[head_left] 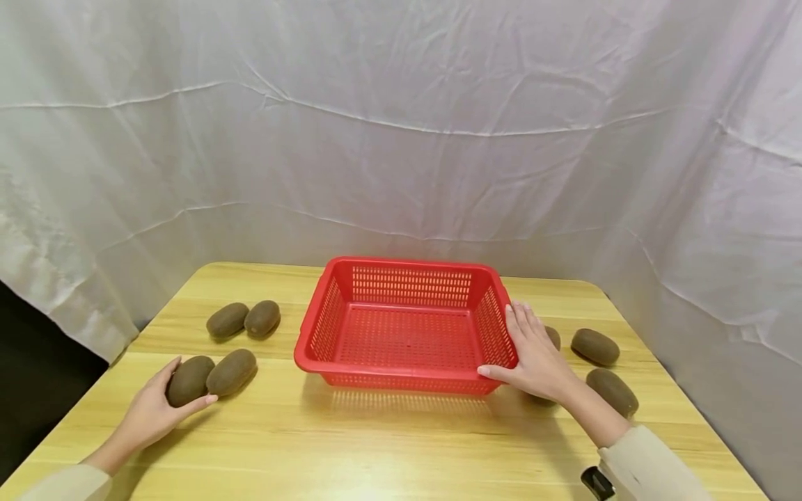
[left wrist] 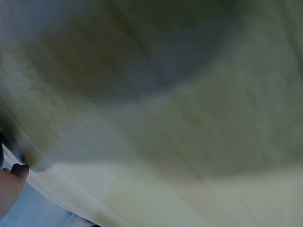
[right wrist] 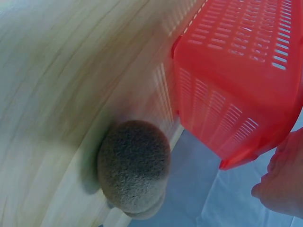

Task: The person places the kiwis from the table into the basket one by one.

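Observation:
Brown oval kiwifruit lie on the wooden table at both sides of a red perforated plastic basket (head_left: 407, 337). At the left, my left hand (head_left: 149, 412) grips a kiwifruit (head_left: 190, 381), its fingers round the far side and its thumb along the near side. Another kiwifruit (head_left: 232, 372) touches that one on its right. My right hand (head_left: 532, 355) rests on the basket's near right corner, fingers straight along the right rim and thumb on the front rim. Beneath that hand, a kiwifruit (right wrist: 134, 165) shows in the right wrist view. The left wrist view is blurred.
Two kiwifruit (head_left: 244, 320) sit farther back on the left. On the right, a kiwifruit (head_left: 595, 346) and another kiwifruit (head_left: 612, 392) lie beyond the right forearm, with others partly hidden behind the hand. A pale curtain (head_left: 401, 160) surrounds the table (head_left: 376, 445) at the back and sides.

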Demonstrator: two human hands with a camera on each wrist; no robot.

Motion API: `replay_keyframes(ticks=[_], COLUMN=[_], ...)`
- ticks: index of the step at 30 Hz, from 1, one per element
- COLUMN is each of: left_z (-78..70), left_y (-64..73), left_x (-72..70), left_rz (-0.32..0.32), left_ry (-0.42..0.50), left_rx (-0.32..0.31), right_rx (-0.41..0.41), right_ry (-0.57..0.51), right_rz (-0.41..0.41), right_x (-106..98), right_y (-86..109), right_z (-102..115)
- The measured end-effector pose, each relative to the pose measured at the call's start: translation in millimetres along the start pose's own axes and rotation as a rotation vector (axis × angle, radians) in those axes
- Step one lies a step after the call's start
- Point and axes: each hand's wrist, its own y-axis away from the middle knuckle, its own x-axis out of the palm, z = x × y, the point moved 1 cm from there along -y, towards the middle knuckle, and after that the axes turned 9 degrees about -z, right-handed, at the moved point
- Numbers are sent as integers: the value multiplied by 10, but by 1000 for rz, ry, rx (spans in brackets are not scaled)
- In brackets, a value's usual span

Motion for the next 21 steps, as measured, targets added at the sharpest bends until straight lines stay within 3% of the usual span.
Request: replay_keyframes(ticks=[12, 21], left_z=[95, 96], left_y=[1, -1], left_x=[-1, 2], left_rz=[-112, -159], left_ry=[-39, -53], left_rx=[74, 83], right_rx=[-19, -28], right_ry=[-47, -37], right_rz=[33, 63], right_x=[25, 74], right_y=[-55, -68], right_z=[114, 155])
